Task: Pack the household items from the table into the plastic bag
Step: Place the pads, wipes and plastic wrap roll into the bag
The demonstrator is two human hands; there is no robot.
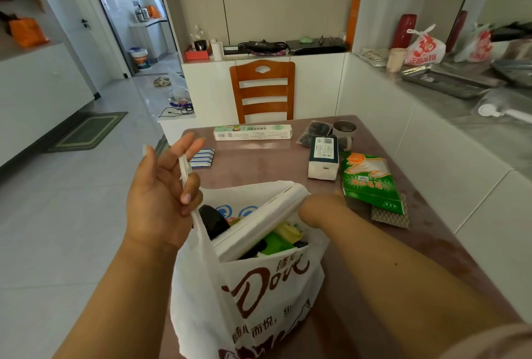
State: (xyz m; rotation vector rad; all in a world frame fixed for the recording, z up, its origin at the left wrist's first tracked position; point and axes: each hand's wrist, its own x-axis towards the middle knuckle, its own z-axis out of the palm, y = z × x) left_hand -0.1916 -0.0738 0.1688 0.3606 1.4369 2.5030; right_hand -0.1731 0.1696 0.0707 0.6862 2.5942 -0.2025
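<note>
A white plastic bag [259,286] with brown lettering stands open at the table's near edge. My left hand [164,194] pinches its left handle and holds it up. My right hand [319,209] grips the far end of a long white box [259,220] that slants into the bag's mouth. Green, yellow and black items lie inside the bag. On the table lie a long green-and-white box [253,131], a striped cloth [201,158], a tissue pack [324,160], a green glove packet [371,183], a scouring pad [390,216], a dark packet [315,131] and a mug [344,131].
The pinkish table [273,165] meets a white counter wall on the right. A wooden chair [262,90] stands at its far side. Tiled floor lies to the left, with a green mat [89,131]. The counter at the right holds a metal tray [443,82] and bags.
</note>
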